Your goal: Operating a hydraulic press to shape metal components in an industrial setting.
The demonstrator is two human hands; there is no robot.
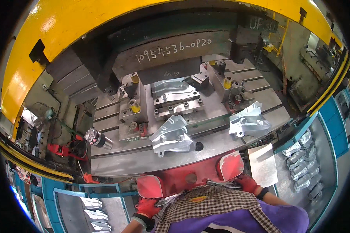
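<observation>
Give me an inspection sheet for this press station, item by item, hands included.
Surface: grey steel press bed with slots, under a yellow press frame.
Job's things: one formed metal bracket on the bed at centre, another formed bracket to the right, a third seated in the die.
Clutter: stacked brackets in the blue bin at right; more in a bin at lower left.
Hands: left hand and right hand, both red-gloved, by the two red push-button caps; grip cannot be told.
Cables: wiring beside red fittings at left.
Surroundings: factory floor and machines beyond.
</observation>
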